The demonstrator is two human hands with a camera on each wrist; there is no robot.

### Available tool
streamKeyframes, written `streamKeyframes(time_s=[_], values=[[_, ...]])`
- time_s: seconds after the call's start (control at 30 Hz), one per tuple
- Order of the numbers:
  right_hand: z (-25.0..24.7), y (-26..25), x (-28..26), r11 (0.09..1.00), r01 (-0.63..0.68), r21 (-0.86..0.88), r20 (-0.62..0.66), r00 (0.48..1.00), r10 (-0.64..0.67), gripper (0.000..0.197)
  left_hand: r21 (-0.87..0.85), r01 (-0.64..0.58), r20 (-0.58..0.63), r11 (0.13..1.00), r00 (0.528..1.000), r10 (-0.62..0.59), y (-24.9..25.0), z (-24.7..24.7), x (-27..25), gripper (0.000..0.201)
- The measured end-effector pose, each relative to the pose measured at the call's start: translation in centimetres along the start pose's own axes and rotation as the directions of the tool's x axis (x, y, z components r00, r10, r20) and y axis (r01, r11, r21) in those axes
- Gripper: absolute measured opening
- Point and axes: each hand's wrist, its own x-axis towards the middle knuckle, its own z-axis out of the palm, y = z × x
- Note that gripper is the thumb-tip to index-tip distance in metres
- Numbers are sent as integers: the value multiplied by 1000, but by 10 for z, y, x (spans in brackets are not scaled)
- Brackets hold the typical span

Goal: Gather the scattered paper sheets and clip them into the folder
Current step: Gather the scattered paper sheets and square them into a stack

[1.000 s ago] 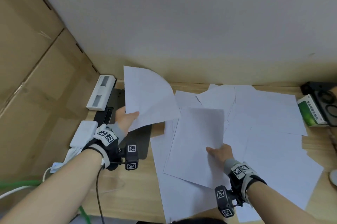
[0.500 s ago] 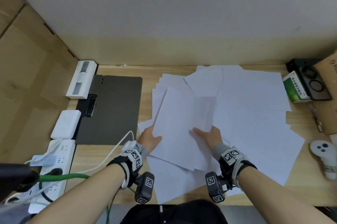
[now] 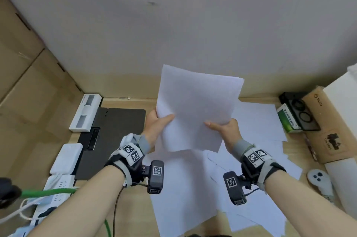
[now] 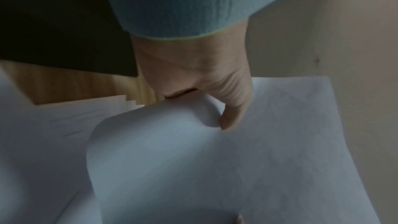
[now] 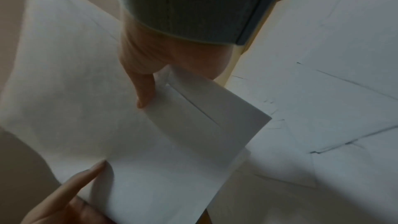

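A small stack of white sheets [image 3: 197, 107] is held upright above the desk, between both hands. My left hand [image 3: 158, 122] grips its left edge, thumb on the front [image 4: 232, 117]. My right hand [image 3: 224, 128] grips the right edge, thumb on the front face [image 5: 144, 94]. Several more loose sheets [image 3: 257, 122] lie scattered over the wooden desk, under and to the right of the held stack. The dark grey clipboard folder [image 3: 114, 132] lies flat at the left, with its clip [image 3: 93, 138] on its left edge and nothing under it.
A white box [image 3: 85, 113], a white adapter [image 3: 66, 157] and a power strip [image 3: 56, 192] with a green cable line the left edge. A green box [image 3: 287, 119], a black case [image 3: 299, 111], a cardboard box [image 3: 326, 126] and a white controller [image 3: 318, 180] sit at right.
The two hands brought their sheets together on the desk, then lifted the joined stack upright off the pile. The head view tilted up toward the wall.
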Motion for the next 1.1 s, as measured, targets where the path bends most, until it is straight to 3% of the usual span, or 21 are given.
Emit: streamKeyframes(time_s=[0.07,0.13,0.27,0.4,0.5,0.6,0.8,1.1], values=[[-1,-14,2,999,37,26,14,999,-37,29,20,-42,-2,999,999,42,15,3,-4,57],[-3,-14,-2,998,57,3,29,998,-57,33,85,-72,38,994,997,69,17,3,-11,46],[-8,20,-16,999,-40,-37,-18,999,39,32,177,-48,84,983,996,34,-13,-2,-25,36],[-6,43,-26,994,-103,-47,-34,994,101,25,101,-81,-11,992,997,82,-40,12,-50,31],[-5,31,-25,999,-39,-31,-31,999,38,18,58,-172,-112,983,978,178,-30,24,-58,32],[-7,15,-20,997,50,-55,16,999,-49,17,56,-232,-127,971,963,238,-17,25,-53,25],[-16,25,-13,996,-27,-85,5,1000,27,24,38,-148,-88,988,985,151,-22,22,-51,37],[-23,20,2,981,-37,-189,86,995,54,18,156,-85,-69,984,993,97,-21,21,-49,16]])
